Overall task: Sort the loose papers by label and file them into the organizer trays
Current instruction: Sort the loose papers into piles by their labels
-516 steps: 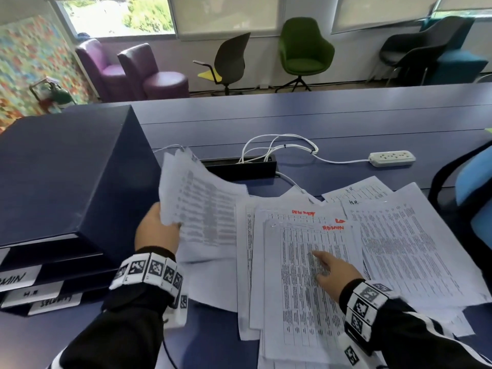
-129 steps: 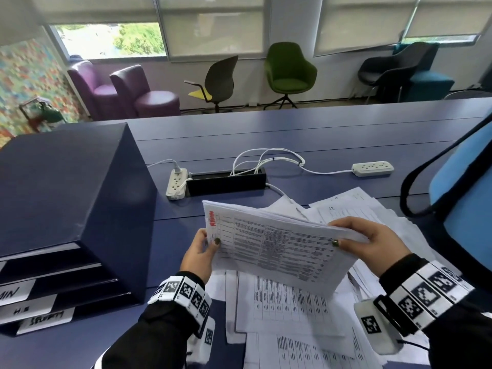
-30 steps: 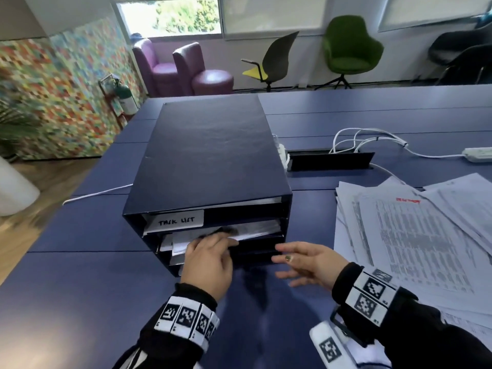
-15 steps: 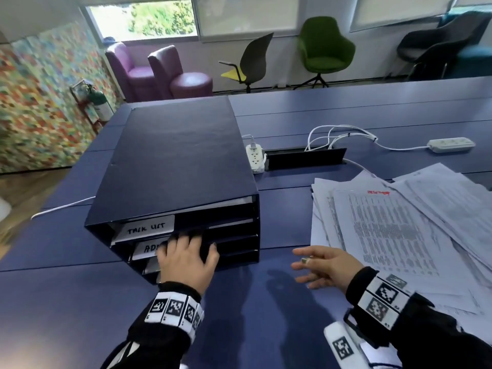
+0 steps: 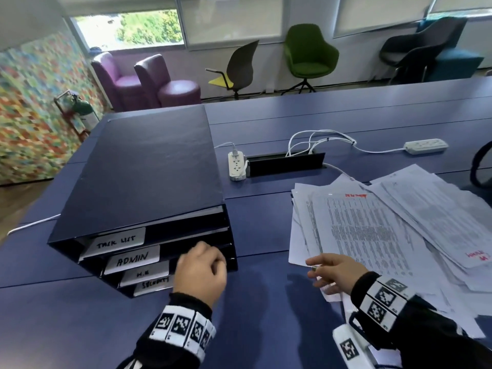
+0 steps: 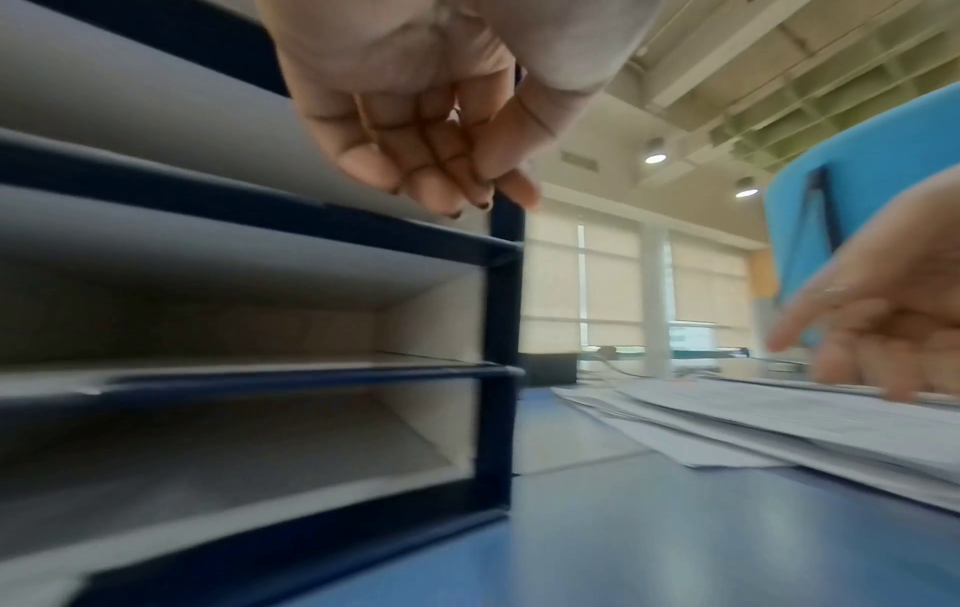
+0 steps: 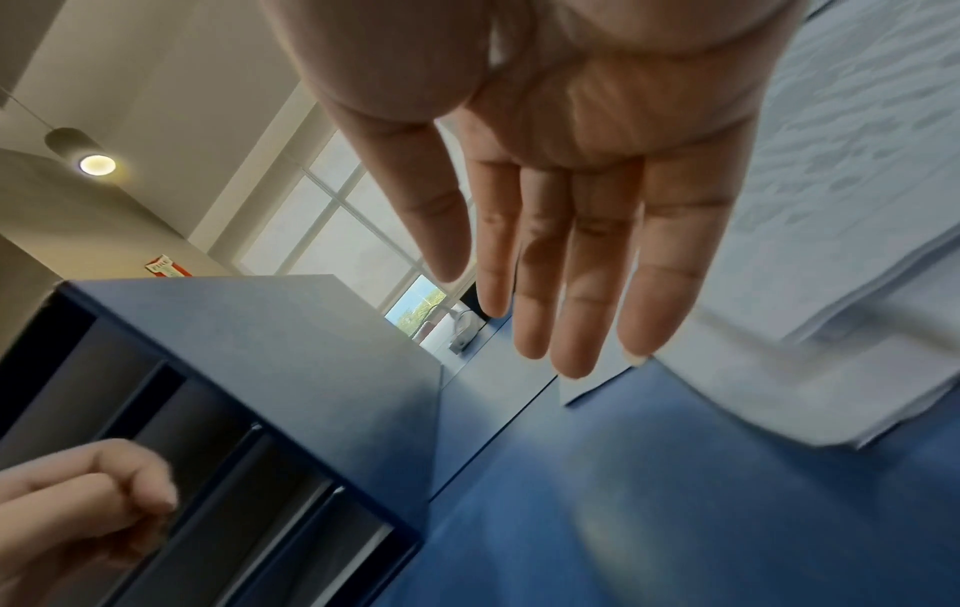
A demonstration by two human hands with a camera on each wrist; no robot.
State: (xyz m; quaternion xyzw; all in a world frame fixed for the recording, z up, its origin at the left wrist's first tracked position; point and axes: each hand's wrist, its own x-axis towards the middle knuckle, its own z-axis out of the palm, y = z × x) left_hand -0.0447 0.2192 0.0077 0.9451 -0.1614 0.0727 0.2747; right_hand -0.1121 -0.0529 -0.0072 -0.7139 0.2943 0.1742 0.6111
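Observation:
A dark blue organizer stands on the left of the table, its trays tagged TASK LIST, ADMIN, H.R and SECURITY. My left hand hovers just in front of its lower right trays, fingers curled into the palm and holding nothing. A spread pile of printed papers with red handwritten labels lies on the right. My right hand is flat with straight fingers at the pile's near left corner, holding nothing.
Behind the organizer's right side lie a white power strip and a black cable box; a second strip lies farther right. A blue chair back sits at the right edge. Bare blue tabletop separates my hands.
My left hand has drawn back from the tray fronts and curled up. My right hand has slid right to the edge of the paper pile. The view has swung right.

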